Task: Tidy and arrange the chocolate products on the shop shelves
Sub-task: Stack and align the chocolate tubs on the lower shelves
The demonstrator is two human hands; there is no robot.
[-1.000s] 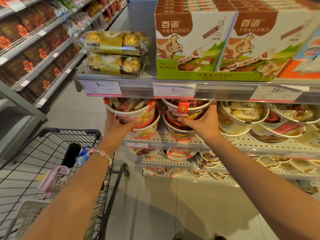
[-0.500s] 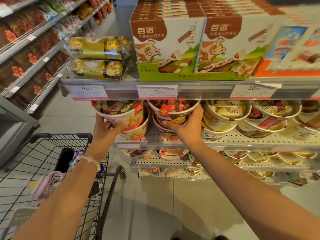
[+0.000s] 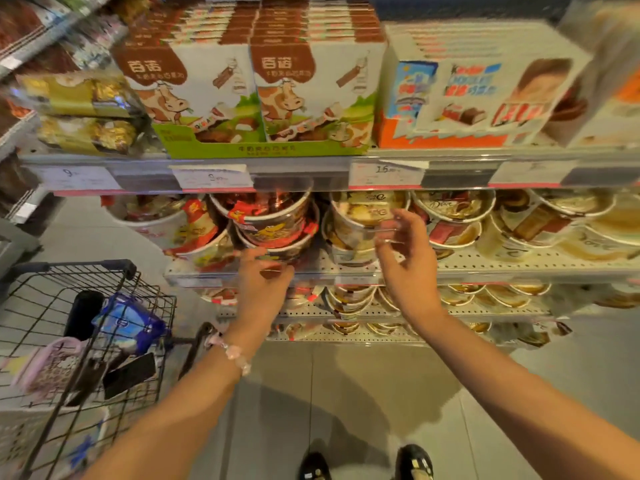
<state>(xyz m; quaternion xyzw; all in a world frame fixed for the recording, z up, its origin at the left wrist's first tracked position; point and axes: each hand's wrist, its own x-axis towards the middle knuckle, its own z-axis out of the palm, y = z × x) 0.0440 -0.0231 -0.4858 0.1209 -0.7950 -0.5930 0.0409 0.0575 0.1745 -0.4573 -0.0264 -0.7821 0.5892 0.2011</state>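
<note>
Round tubs of wrapped chocolates lie stacked on the middle shelf [image 3: 485, 268]: red-and-white tubs [image 3: 166, 223] at the left, a red tub [image 3: 273, 216] beside them, cream tubs [image 3: 363, 216] to the right. My left hand [image 3: 265, 275] hovers at the shelf's front edge just below the red tub, fingers apart, holding nothing. In front of the cream tubs is my right hand [image 3: 405, 251], fingers spread and empty. On the shelf above stand cow-print chocolate boxes [image 3: 256, 95], gold foil chocolate packs [image 3: 79, 112] and white-and-orange boxes [image 3: 467, 102]. The picture is blurred.
A wire shopping cart [image 3: 86, 327] stands at the lower left with a blue packet, a pink pouch and a phone inside. Lower shelves [image 3: 381, 313] carry more tubs. Another rack of dark packets [image 3: 20, 36] runs along the far left. My shoes show on the grey floor.
Both hands have let go of the tubs they gripped and shifted right, now spread open. The view has swung right, which brings the white-and-orange boxes into sight.
</note>
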